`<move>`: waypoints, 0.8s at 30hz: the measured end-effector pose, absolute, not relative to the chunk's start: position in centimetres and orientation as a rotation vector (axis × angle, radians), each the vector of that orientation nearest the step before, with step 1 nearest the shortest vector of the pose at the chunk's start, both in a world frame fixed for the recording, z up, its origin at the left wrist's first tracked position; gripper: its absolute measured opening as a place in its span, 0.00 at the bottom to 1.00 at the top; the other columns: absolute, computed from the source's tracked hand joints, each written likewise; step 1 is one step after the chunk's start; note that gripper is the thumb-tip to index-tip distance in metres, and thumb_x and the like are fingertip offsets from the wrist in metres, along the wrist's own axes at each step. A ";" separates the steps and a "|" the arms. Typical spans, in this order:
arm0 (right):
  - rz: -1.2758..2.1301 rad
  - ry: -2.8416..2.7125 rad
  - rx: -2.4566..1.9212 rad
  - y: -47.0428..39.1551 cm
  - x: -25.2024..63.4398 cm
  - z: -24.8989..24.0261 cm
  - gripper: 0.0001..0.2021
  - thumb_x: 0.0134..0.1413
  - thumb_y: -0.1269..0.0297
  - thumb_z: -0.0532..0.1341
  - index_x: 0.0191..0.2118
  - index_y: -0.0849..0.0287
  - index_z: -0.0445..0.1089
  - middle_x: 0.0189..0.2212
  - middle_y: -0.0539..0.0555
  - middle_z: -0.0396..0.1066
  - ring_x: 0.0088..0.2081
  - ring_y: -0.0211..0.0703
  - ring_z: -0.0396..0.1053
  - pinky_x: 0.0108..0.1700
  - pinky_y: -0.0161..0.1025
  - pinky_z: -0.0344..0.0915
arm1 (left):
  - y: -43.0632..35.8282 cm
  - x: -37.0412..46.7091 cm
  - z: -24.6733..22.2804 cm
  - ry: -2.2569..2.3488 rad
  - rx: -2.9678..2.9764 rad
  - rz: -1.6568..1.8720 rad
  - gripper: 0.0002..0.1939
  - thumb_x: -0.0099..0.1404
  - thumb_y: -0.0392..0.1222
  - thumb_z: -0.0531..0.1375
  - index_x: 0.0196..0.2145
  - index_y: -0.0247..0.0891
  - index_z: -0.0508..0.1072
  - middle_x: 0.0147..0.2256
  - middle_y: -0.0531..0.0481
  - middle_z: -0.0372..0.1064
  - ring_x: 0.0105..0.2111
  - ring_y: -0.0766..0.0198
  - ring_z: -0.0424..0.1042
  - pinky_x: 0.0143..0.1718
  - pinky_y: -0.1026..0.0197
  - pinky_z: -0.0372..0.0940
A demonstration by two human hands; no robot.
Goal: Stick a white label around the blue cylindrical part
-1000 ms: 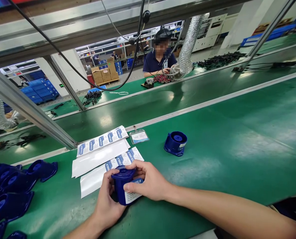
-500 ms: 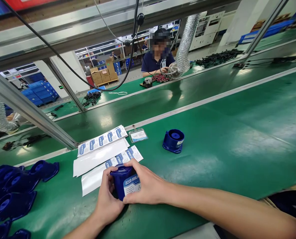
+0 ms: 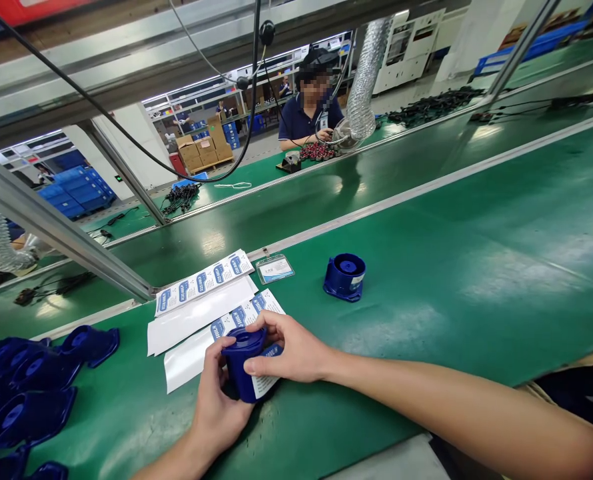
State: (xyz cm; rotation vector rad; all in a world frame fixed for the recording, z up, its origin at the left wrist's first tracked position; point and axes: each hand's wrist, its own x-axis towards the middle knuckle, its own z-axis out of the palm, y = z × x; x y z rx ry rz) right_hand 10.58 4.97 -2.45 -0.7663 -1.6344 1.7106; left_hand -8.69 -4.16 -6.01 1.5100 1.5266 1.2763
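Blue plastic cup (image 3: 240, 377) is gripped between both hands in front of the person, over the green bench (image 3: 426, 320), its flanged end facing up and leaning slightly. The left hand (image 3: 220, 400) comes up from below and clasps the cup's left side, one finger bent over so its tip rests at the top rim. The right hand (image 3: 296, 350) reaches across from the right with its wrist nearly straight, pinching the cup: the forefinger arches onto the top edge while the thumb presses lower down, against the side. Beneath that thumb and palm sits a white and blue label (image 3: 263, 387), so only part of its print can be read. Most of the left fingers are lost behind the cup, and whether its underside touches the bench cannot be told. Both forearms run out of the picture. Printed sheets (image 3: 204, 283) lie just beyond the hands, the nearest partly covered by them. At the left edge, a cluster of similar cups (image 3: 31, 413) is cut off.
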 end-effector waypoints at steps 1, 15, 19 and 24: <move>1.711 -1.643 -0.754 5.0 10.6 -2.5 0.29 0.42 0.53 0.78 0.48 0.58 0.69 0.43 0.56 0.78 0.46 0.54 0.77 0.51 0.48 0.70 | -4.2 -8.5 -5.8 1.534 1.492 1.285 0.39 0.57 0.48 0.76 0.60 0.48 0.61 0.56 0.41 0.67 0.52 0.52 0.76 0.51 0.54 0.75; 1.362 -2.073 -0.729 4.8 11.2 -3.3 0.67 0.29 0.58 0.83 0.74 0.50 0.45 0.67 0.64 0.64 0.64 0.68 0.66 0.63 0.60 0.65 | -3.1 -7.6 -2.3 1.276 1.083 1.335 0.55 0.43 0.47 0.84 0.58 0.50 0.55 0.52 0.44 0.72 0.50 0.50 0.78 0.50 0.55 0.76; 1.225 -2.033 -0.543 5.6 10.8 -4.3 0.59 0.32 0.59 0.81 0.69 0.56 0.52 0.63 0.66 0.68 0.59 0.64 0.71 0.60 0.55 0.68 | -3.5 -7.1 -1.6 1.212 1.056 1.383 0.60 0.40 0.51 0.84 0.62 0.49 0.54 0.56 0.40 0.72 0.52 0.48 0.78 0.51 0.54 0.76; 1.058 -1.973 -0.452 5.2 10.5 -4.0 0.49 0.37 0.61 0.78 0.65 0.55 0.57 0.58 0.62 0.72 0.56 0.60 0.74 0.56 0.50 0.71 | -4.0 -7.3 -2.6 0.948 0.875 1.383 0.66 0.50 0.71 0.76 0.73 0.57 0.43 0.66 0.39 0.64 0.62 0.40 0.72 0.59 0.43 0.73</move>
